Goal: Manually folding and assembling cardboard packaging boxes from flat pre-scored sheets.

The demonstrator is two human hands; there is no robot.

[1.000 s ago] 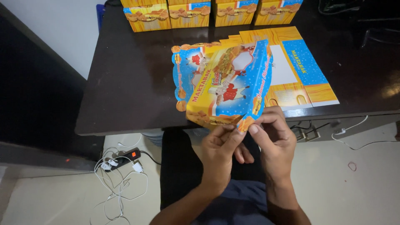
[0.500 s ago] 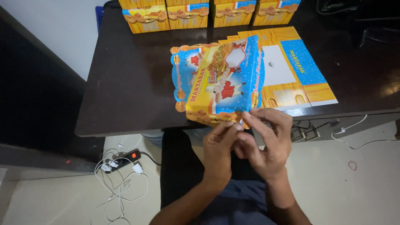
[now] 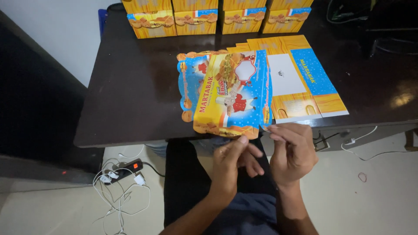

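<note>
Since a moment ago, both of my hands have slid down off the folded yellow and blue printed cardboard carton point(image 3: 230, 93), which now lies lower and flatter over the near edge of the dark brown wooden table point(image 3: 139, 87) instead of being tipped up between my fingers. My left hand point(image 3: 233, 163) sits just below the carton's bottom edge, thumb tip touching that edge, the other fingers curled loosely and holding nothing I can make out. My right hand point(image 3: 291, 152) is beside it, thumb and forefinger pinched together on a small corner flap at the carton's lower right; the rest of that hand is loosely bent. The two hands are close but apart.

Just to the right of the carton, partly under it, lies a stack of flat unfolded cardboard blanks in yellow, blue and white point(image 3: 300, 82). Along the far edge of the table stands a row of assembled yellow boxes with blue bands point(image 3: 217, 17). On the pale floor to my left lies a black power strip with white cables point(image 3: 124, 172).
</note>
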